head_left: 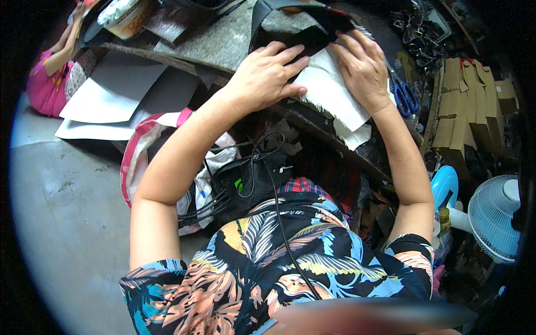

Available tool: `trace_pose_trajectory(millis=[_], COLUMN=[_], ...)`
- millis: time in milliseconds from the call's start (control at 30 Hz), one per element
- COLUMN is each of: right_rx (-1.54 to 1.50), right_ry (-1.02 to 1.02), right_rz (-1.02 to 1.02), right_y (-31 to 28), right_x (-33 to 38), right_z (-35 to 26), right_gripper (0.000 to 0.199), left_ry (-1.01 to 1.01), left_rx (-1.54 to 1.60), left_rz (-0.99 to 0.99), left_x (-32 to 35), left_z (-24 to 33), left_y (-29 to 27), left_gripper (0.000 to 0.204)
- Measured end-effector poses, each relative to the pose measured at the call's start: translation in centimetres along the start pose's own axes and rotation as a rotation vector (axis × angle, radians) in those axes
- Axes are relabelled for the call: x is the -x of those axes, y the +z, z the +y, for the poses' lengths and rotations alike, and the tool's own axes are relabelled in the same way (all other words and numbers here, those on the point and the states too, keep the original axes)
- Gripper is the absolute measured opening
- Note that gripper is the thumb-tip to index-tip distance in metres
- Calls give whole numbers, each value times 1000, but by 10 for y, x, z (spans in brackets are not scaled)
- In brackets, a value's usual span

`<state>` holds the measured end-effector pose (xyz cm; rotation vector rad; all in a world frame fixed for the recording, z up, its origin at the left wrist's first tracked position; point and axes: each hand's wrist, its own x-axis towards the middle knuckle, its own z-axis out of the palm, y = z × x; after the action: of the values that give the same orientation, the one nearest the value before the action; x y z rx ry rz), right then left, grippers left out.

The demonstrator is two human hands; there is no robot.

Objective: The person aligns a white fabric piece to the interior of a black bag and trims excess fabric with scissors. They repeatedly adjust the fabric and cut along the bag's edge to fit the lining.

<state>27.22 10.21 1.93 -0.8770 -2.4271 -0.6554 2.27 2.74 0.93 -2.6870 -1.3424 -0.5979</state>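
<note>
My left hand (268, 72) lies on the near left edge of a black sheet-like piece (310, 40), its fingers stretched out and the thumb apart. A band of the black piece stands up in a loop toward the far side. Across from it, my right hand (362, 70) rests with slightly bent fingers on the black piece's right side and on a white cloth (329, 89) with a frayed edge. The cloth spreads between my hands and hangs over the near edge of the worktable (218, 42). Blue-handled scissors (405, 97) lie right of my right wrist.
White sheets (114, 86) jut out at the left, near a person in pink (47, 84). Below the table hang a pink-and-white cloth bag (131, 162) and a black pouch (245, 181) with cables. Cardboard boxes (466, 106) and a fan (494, 218) stand at the right.
</note>
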Motion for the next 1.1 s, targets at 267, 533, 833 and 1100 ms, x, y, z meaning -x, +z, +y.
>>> trace_pose_trajectory(millis=[267, 533, 833, 1100], right_rx=[-400, -787, -1035, -1214], right_ry=[147, 387, 501, 640], right_rz=[-244, 81, -197, -213], right_y=[7, 3, 73, 86], right_x=[-2, -67, -100, -125], right_z=[29, 82, 55, 55], right_gripper=[30, 31, 38, 82], left_ry=[246, 47, -495, -344], left_rx=[65, 234, 145, 229], left_rz=[-243, 617, 62, 311], left_x=[-22, -85, -157, -156], left_z=[14, -41, -106, -129], left_y=[-29, -63, -35, -1], left_gripper=[57, 17, 78, 60])
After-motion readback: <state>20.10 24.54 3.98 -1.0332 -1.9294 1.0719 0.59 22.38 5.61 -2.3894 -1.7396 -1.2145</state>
